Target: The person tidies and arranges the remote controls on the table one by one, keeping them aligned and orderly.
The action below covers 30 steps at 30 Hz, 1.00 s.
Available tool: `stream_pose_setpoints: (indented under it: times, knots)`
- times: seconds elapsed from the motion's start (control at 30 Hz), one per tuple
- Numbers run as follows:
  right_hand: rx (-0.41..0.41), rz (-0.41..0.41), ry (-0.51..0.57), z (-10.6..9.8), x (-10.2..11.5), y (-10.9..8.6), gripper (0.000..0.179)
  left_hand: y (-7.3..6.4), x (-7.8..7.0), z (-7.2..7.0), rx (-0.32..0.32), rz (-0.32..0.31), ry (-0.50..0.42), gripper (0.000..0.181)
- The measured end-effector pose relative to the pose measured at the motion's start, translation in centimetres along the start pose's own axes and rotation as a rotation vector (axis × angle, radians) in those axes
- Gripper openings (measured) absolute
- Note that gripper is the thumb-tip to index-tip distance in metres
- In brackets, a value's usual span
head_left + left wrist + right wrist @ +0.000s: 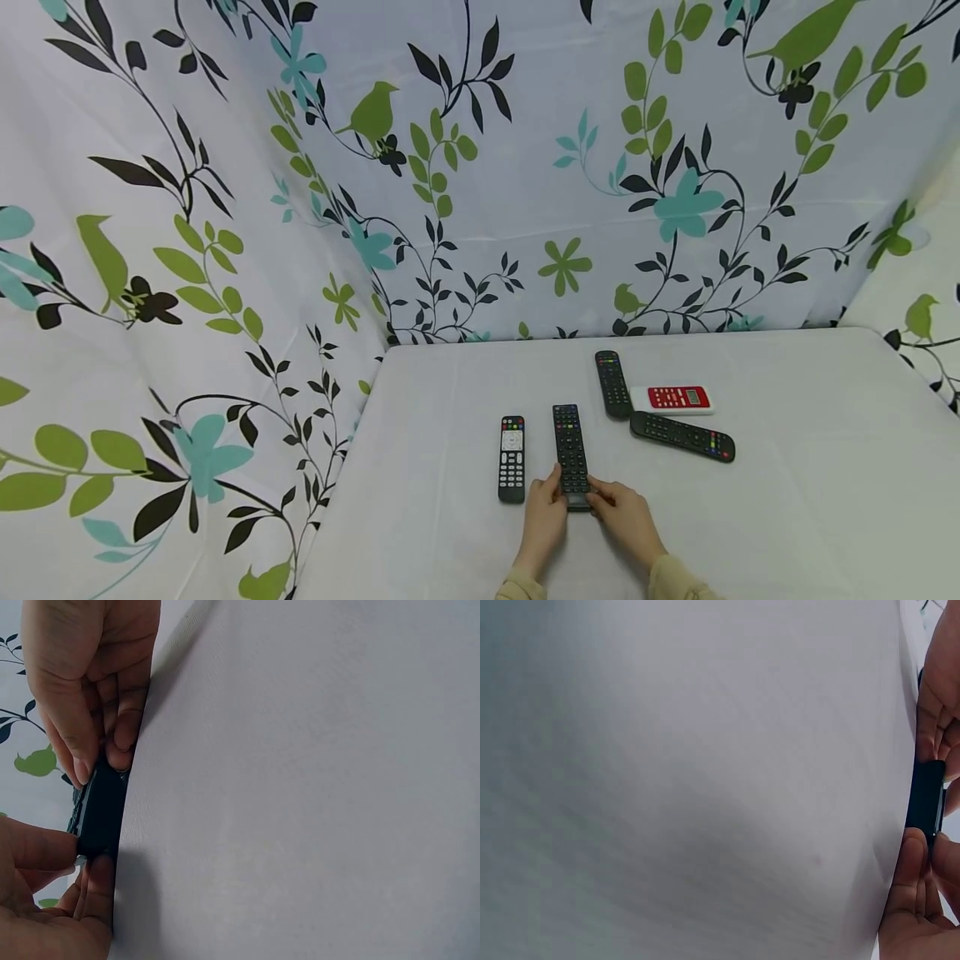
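Observation:
A long black remote control (570,450) lies lengthwise before me on the white-covered table. My left hand (546,518) pinches its near end from the left side, thumb along the edge. From the opposite side, my right hand (626,521) grips the same end between thumb and fingers. In the left wrist view the dark end face of the remote (103,810) shows between the fingertips of both hands. The right wrist view catches that end of the remote (925,796) at its right edge, with fingers on two sides of it.
Left of the held remote lies a black remote with white and grey buttons (512,460). To the right, a black remote (613,385), a white remote with a red face (678,399) and another black remote (682,437) lie close together. A patterned curtain (480,167) hangs behind the table (787,508).

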State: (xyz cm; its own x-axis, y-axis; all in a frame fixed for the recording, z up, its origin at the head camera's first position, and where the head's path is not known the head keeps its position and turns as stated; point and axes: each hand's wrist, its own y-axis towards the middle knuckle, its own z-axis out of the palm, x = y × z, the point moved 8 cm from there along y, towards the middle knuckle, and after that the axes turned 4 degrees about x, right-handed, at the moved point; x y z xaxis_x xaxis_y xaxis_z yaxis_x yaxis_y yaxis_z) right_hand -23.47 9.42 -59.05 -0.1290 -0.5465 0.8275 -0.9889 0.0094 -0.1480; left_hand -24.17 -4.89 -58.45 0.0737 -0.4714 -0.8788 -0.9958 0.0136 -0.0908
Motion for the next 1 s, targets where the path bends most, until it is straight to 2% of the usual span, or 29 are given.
stream_pose_setpoints:
  times: [0.3, 0.5, 0.8, 0.9, 1.0]
  knots:
    - [0.006, 0.001, 0.006, 0.8, 0.1, -0.7, 0.034, -0.7, 0.2, -0.8, 0.005, -0.029, -0.008, 0.049]
    - [-0.006, -0.012, 0.0, 0.9, 0.3, -0.9, 0.033, -1.0, 0.0, -0.9, -0.034, -0.01, -0.005, 0.048]
    - [-0.01, 0.008, 0.085, 0.4, 0.2, -0.5, 0.03, -1.0, -0.1, -0.9, -0.093, -0.008, -0.023, 0.044]
    - [-0.003, 0.033, 0.092, -0.3, 0.2, 0.0, 0.03, -1.1, -0.6, -1.0, -0.129, 0.03, 0.01, 0.041]
    - [-0.017, 0.041, 0.073, -1.6, 0.5, 0.8, 0.032, -1.1, -1.9, -1.2, -0.195, 0.117, 0.09, 0.038]
